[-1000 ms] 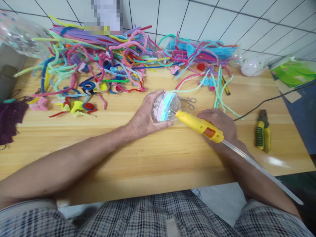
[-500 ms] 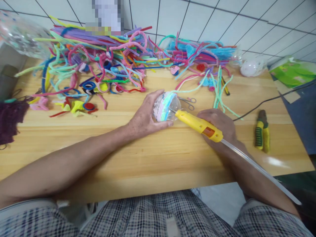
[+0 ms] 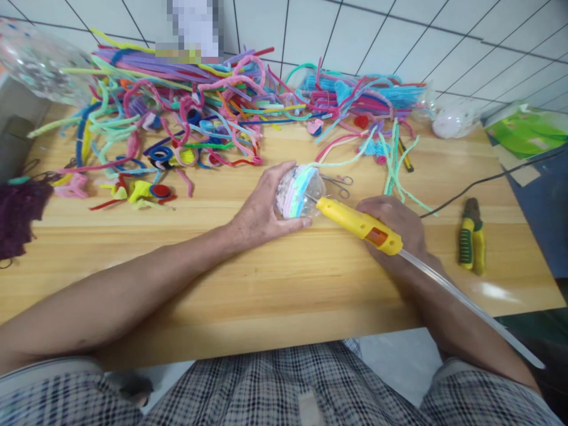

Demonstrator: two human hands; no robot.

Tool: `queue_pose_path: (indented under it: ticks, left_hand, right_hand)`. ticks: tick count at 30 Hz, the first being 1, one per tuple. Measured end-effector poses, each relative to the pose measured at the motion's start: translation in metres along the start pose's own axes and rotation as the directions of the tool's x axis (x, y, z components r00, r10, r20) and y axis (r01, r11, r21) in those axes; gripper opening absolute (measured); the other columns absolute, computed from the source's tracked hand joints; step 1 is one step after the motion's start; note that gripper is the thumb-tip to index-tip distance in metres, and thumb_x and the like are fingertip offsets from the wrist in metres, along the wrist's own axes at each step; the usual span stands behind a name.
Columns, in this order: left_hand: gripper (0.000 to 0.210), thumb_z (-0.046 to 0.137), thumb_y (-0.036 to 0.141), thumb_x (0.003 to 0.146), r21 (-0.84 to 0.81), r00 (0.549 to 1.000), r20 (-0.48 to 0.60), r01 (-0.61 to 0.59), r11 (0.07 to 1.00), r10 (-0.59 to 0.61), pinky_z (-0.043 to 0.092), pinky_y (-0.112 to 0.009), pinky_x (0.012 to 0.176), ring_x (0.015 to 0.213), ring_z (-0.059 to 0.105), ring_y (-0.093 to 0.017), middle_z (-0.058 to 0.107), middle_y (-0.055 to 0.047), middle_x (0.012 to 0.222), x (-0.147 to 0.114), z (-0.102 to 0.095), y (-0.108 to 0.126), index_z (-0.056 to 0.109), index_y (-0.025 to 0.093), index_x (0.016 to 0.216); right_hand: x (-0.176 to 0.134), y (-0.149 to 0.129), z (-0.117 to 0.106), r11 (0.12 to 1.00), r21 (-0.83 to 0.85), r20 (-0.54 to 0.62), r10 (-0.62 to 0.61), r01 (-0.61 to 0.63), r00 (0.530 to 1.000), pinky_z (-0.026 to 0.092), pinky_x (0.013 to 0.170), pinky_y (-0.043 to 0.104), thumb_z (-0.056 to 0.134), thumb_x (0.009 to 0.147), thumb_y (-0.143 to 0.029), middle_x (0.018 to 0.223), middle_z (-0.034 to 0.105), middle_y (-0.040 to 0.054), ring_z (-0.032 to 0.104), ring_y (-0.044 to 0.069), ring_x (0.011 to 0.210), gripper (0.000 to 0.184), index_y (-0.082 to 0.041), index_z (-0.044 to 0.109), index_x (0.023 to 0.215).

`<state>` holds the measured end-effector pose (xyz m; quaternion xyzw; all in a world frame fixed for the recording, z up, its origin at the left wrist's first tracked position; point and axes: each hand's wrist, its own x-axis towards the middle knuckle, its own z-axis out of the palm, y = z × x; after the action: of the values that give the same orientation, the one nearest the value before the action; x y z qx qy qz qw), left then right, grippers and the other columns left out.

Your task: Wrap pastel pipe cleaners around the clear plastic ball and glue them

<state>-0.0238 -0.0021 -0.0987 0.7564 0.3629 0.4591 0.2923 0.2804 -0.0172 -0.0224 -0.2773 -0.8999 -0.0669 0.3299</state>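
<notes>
My left hand (image 3: 264, 210) is wrapped around a clear plastic ball (image 3: 316, 188) just above the table. Bands of pastel pipe cleaner (image 3: 293, 195) in pink, lilac, blue and green circle the ball, and a loose mint strand (image 3: 350, 160) trails off toward the back. In my right hand (image 3: 394, 222) is a yellow hot glue gun (image 3: 355, 223), its nozzle at the ball beside the blue band. Whether the tip touches cannot be made out. A long clear glue stick (image 3: 470, 307) sticks out of the gun's rear. Behind the ball lies a small pair of scissors (image 3: 341, 186).
Piled along the back are many coloured pipe cleaners (image 3: 177, 89). Pliers (image 3: 471, 236) with green and yellow handles lie at right, near a black cord (image 3: 488, 177). A white ball (image 3: 448, 121) and a green packet (image 3: 528, 130) sit back right; purple yarn (image 3: 20, 219) is far left.
Both hands, the ball and the glue gun stay almost in place. The gun has shifted very slightly to the right in the picture.
</notes>
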Motion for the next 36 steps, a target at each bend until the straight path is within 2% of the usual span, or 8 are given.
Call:
queue_pose_path:
  ticks: [6,13,21,27,32,36]
  left_hand:
    - [0.111,0.093,0.073,0.085,-0.001,1.0,0.009,0.007,1.0,-0.007,0.047,-0.061,0.136,0.159,0.055,-0.041,0.053,-0.02,0.168,0.0001,-0.0009,-0.0002,0.038,0.028,0.17]
    - [0.109,0.091,0.073,0.088,0.005,1.0,0.001,-0.016,1.0,0.016,0.048,-0.059,0.135,0.158,0.056,-0.04,0.053,-0.02,0.168,-0.0001,-0.0001,0.0002,0.037,0.027,0.171]
    - [0.111,0.088,0.08,0.086,-0.001,1.0,0.0,0.019,1.0,-0.019,0.047,-0.059,0.137,0.158,0.055,-0.04,0.054,-0.018,0.168,0.0,-0.0003,0.0001,0.04,0.027,0.17]
    - [0.109,0.089,0.075,0.088,0.008,1.0,0.003,-0.014,1.0,0.014,0.047,-0.058,0.137,0.159,0.055,-0.039,0.053,-0.02,0.168,-0.0001,-0.0003,-0.0003,0.038,0.027,0.171]
    - [0.11,0.092,0.072,0.087,0.007,1.0,0.004,-0.024,1.0,0.024,0.047,-0.06,0.136,0.159,0.055,-0.041,0.053,-0.019,0.169,-0.0001,-0.0005,-0.0011,0.037,0.028,0.171]
    - [0.109,0.091,0.073,0.088,0.015,1.0,0.007,-0.015,1.0,0.015,0.047,-0.059,0.137,0.159,0.055,-0.04,0.053,-0.019,0.168,-0.0002,-0.0005,-0.0005,0.037,0.028,0.171]
  right_hand:
    - [-0.0002,0.0009,-0.0011,1.0,0.017,0.009,0.015,-0.015,1.0,0.067,0.072,0.037,0.071,0.105,-0.022,0.1,0.084,0.0084,0.083,0.025,0.088,0.012,-0.026,0.07,0.115]
    - [-0.0009,0.0002,-0.0013,0.999,0.045,0.013,0.018,-0.018,1.0,0.067,0.077,0.038,0.073,0.101,-0.016,0.101,0.084,0.011,0.083,0.027,0.089,0.021,-0.025,0.069,0.119]
    - [-0.0028,-0.0017,-0.0014,0.999,0.017,0.012,0.042,-0.042,0.999,0.069,0.075,0.041,0.069,0.104,-0.017,0.101,0.083,0.0086,0.083,0.027,0.088,0.018,-0.027,0.066,0.119]
    - [-0.0007,-0.0024,-0.0031,0.999,-0.002,0.038,0.044,-0.044,0.998,0.068,0.074,0.04,0.069,0.105,-0.019,0.099,0.084,0.0088,0.083,0.027,0.086,0.014,-0.028,0.067,0.116]
    - [-0.0003,-0.0002,-0.0005,1.0,0.02,-0.005,0.009,-0.009,1.0,0.067,0.07,0.038,0.071,0.104,-0.023,0.097,0.084,0.0076,0.083,0.025,0.084,0.013,-0.027,0.067,0.115]
    - [0.0004,0.0007,-0.0014,1.0,0.004,0.007,-0.004,0.004,1.0,0.068,0.071,0.037,0.069,0.105,-0.023,0.097,0.083,0.007,0.083,0.024,0.084,0.012,-0.028,0.066,0.116]
